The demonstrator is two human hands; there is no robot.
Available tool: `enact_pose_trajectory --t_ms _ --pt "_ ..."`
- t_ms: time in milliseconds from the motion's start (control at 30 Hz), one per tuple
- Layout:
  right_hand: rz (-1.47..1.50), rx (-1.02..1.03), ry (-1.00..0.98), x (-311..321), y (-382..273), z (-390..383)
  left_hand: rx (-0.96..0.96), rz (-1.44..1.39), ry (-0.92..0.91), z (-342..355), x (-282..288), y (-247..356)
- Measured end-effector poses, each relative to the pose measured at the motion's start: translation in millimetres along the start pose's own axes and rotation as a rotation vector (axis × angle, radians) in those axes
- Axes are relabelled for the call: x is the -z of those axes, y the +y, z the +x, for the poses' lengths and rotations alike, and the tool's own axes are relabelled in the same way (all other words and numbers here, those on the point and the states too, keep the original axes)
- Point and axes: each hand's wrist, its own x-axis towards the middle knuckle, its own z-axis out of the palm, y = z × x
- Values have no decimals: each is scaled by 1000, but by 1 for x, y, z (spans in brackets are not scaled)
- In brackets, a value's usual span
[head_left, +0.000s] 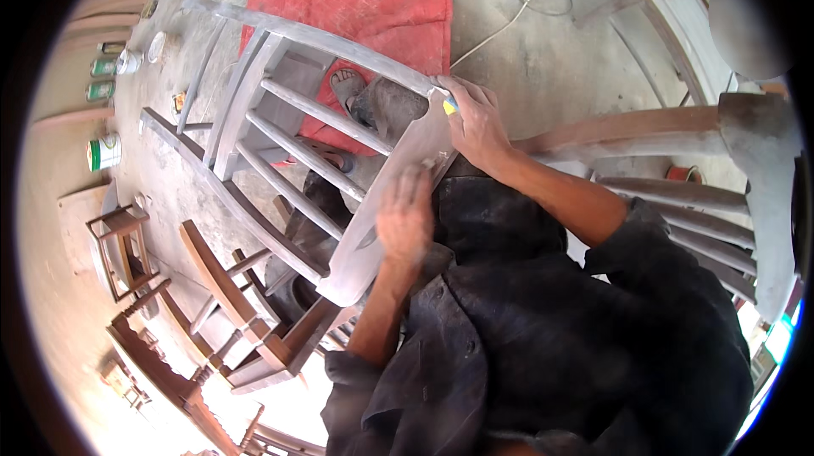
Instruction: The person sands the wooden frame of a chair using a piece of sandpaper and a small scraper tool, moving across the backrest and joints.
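A grey, dust-coated wooden chair point(386, 193) lies tilted across my lap, its broad top rail nearest me and its slats running away to the far left. My right hand point(479, 121) is wrapped round the far right corner of that rail. A small yellow and blue thing point(450, 106) shows at its fingers; I cannot make out what it is. Against the face of the rail, near its middle, lies my left hand point(405, 214). Motion smears its fingers, and anything under them is hidden.
A red cloth point(381, 24) covers the floor ahead. Brown chair frames point(216, 286) stand at the left, and a greyish chair point(670, 134) is close on my right. Tubs point(104, 152) line the left wall. A power cord point(492, 35) runs over the floor.
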Motion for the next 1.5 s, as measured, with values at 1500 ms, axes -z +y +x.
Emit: enact_pose_trajectory --t_ms 1500 --pt "-43 464 -534 47 -54 -68 1335 226 122 -101 32 -229"
